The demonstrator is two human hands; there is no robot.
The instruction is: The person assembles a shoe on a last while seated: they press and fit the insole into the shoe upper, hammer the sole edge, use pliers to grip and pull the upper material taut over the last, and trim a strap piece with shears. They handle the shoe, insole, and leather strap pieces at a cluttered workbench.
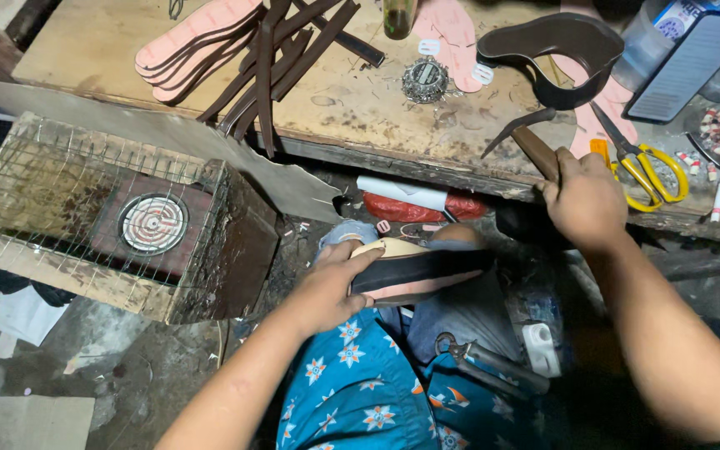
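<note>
Fingers (352,258) of the left hand (327,292) are curled over the heel end of a sandal sole (414,275), pink with a dark strap across it, pinning it on the person's knee below the counter (352,108). Right hand (585,200) is wrapped tight around the wooden handle of a hammer (535,142), whose dark head rests at the counter edge, above and to the right of the sole and apart from it. Yellow-handled scissors (647,171) lie just beside the right hand. Pliers (485,362) rest on the lap. A wire-caged heater (152,223) stands to the left.
</note>
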